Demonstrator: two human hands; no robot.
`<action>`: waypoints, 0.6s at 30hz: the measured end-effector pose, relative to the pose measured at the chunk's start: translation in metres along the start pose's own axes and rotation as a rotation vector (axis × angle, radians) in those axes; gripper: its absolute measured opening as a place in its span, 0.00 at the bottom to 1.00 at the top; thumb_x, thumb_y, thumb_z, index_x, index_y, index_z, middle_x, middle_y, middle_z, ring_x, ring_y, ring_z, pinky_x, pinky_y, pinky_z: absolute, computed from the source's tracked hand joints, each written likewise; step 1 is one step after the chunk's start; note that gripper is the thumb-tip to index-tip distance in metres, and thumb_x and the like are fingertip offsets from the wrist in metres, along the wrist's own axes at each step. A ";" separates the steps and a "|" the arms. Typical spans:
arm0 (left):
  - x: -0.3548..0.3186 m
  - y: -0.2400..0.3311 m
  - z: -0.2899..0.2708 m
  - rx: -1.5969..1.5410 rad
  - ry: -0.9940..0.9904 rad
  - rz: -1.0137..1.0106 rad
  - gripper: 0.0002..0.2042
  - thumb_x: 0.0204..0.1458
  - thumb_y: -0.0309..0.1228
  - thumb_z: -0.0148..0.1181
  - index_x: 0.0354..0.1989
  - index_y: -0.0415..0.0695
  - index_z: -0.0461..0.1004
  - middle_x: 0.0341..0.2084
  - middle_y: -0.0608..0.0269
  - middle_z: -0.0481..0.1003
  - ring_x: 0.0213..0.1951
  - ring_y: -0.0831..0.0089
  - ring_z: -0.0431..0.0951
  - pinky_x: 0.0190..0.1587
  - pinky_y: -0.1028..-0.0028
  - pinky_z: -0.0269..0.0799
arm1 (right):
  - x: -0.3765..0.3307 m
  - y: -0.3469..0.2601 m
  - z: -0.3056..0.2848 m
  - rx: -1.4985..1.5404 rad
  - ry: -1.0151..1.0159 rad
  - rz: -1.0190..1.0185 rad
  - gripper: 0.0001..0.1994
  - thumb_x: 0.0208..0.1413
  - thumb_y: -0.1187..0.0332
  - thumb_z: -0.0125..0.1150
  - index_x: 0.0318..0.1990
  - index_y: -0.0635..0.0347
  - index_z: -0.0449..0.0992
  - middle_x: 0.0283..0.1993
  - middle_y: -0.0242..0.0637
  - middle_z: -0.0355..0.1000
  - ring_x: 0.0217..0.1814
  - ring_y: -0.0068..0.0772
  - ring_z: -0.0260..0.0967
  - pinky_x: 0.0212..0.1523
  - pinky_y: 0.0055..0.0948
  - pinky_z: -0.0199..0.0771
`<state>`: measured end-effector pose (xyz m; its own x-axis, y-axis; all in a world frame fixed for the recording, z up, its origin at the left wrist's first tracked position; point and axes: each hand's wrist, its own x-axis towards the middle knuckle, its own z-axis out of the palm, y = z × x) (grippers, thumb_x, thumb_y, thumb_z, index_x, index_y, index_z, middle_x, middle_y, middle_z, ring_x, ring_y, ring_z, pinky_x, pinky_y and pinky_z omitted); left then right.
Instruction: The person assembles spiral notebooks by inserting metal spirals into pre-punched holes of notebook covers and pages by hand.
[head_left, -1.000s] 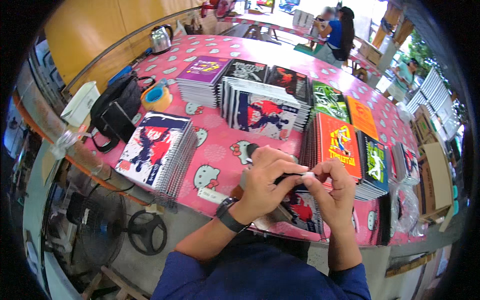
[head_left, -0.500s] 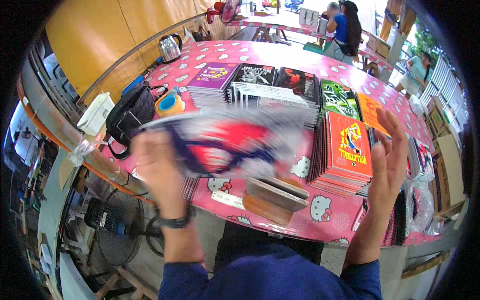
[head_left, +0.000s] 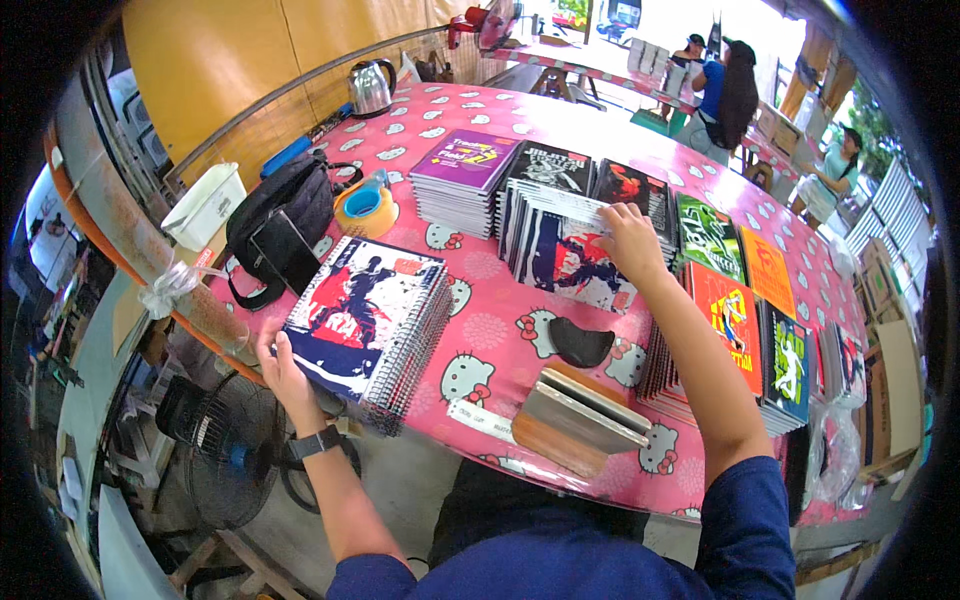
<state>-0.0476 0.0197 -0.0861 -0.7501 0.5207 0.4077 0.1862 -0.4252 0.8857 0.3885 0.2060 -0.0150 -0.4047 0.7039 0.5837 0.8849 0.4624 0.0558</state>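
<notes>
At the left table edge, a stack of spiral notebooks (head_left: 362,310) has white, red and navy covers, wire bindings to the right. My left hand (head_left: 287,375) is closed at the near-left corner of its top notebook. My right hand (head_left: 632,243) reaches to a second, fanned pile of similar notebooks (head_left: 570,255) in the middle, fingers bent over the edge of one. A dark curved object (head_left: 581,343) lies just in front of that pile. Nearer to me is a wooden block with a grey slab (head_left: 580,415), beside a white ruler-like strip (head_left: 480,420).
Behind stand stacks of purple (head_left: 465,160), black (head_left: 553,168), green (head_left: 710,235) and orange (head_left: 728,315) notebooks. Tape rolls (head_left: 365,208), a black bag (head_left: 285,225) and a kettle (head_left: 371,88) sit left. A floor fan (head_left: 235,450) stands below; people (head_left: 725,95) are farther off.
The blurred notebook in my left hand has come down onto the left stack. My right hand has moved from the right, inward to the middle pile. The view has shifted slightly.
</notes>
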 end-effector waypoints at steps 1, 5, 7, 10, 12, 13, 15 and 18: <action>-0.004 0.001 0.002 -0.147 -0.057 -0.044 0.13 0.59 0.28 0.44 0.49 0.35 0.66 0.44 0.56 0.70 0.42 0.74 0.71 0.48 0.76 0.65 | 0.001 0.000 0.004 -0.040 -0.008 0.011 0.15 0.40 0.66 0.66 0.38 0.56 0.73 0.39 0.35 0.68 0.47 0.39 0.64 0.46 0.36 0.66; -0.002 -0.010 0.002 -0.198 -0.047 -0.038 0.11 0.58 0.26 0.42 0.46 0.35 0.67 0.42 0.55 0.71 0.41 0.74 0.72 0.46 0.76 0.68 | 0.004 -0.002 0.014 -0.022 0.007 0.026 0.11 0.42 0.68 0.63 0.35 0.55 0.73 0.38 0.35 0.67 0.46 0.38 0.64 0.45 0.35 0.67; -0.003 -0.006 0.010 -0.260 -0.036 -0.064 0.11 0.58 0.25 0.42 0.45 0.35 0.68 0.41 0.55 0.72 0.41 0.74 0.73 0.46 0.76 0.68 | 0.005 0.000 0.009 -0.005 0.032 0.017 0.09 0.43 0.69 0.61 0.34 0.56 0.72 0.37 0.36 0.67 0.45 0.39 0.65 0.43 0.36 0.68; -0.002 -0.007 0.013 -0.300 -0.066 -0.075 0.11 0.58 0.25 0.43 0.45 0.35 0.68 0.42 0.57 0.71 0.43 0.73 0.72 0.48 0.75 0.68 | 0.004 -0.006 -0.020 0.099 0.108 -0.006 0.08 0.45 0.70 0.60 0.32 0.58 0.69 0.33 0.39 0.70 0.39 0.43 0.69 0.37 0.41 0.70; 0.005 -0.007 0.007 -0.084 0.005 0.056 0.11 0.57 0.26 0.45 0.46 0.35 0.67 0.44 0.56 0.70 0.45 0.72 0.71 0.49 0.74 0.66 | -0.002 -0.027 -0.068 0.119 0.076 0.028 0.08 0.46 0.70 0.60 0.33 0.59 0.69 0.31 0.41 0.70 0.36 0.44 0.70 0.35 0.40 0.70; 0.004 -0.004 0.004 0.141 0.081 0.191 0.13 0.57 0.26 0.46 0.48 0.34 0.66 0.46 0.56 0.69 0.47 0.72 0.69 0.51 0.73 0.64 | -0.007 -0.041 -0.094 0.149 0.041 0.055 0.08 0.46 0.70 0.60 0.33 0.60 0.68 0.29 0.43 0.71 0.34 0.45 0.71 0.33 0.39 0.70; -0.008 0.028 0.004 0.232 0.231 0.346 0.15 0.55 0.26 0.50 0.50 0.33 0.65 0.49 0.54 0.67 0.51 0.70 0.66 0.54 0.71 0.60 | -0.022 -0.063 -0.143 0.314 0.123 0.055 0.09 0.47 0.71 0.61 0.35 0.61 0.69 0.25 0.45 0.70 0.28 0.46 0.71 0.29 0.36 0.69; -0.039 0.087 0.021 0.157 0.233 0.530 0.18 0.52 0.26 0.54 0.50 0.32 0.64 0.49 0.53 0.66 0.52 0.68 0.65 0.55 0.68 0.59 | -0.049 -0.074 -0.192 0.491 0.062 0.097 0.09 0.46 0.73 0.60 0.36 0.60 0.70 0.24 0.44 0.69 0.26 0.46 0.69 0.27 0.33 0.67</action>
<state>0.0111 -0.0225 -0.0200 -0.6450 0.0841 0.7596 0.6516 -0.4588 0.6041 0.3870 0.0339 0.1077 -0.2977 0.7298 0.6154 0.6986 0.6059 -0.3805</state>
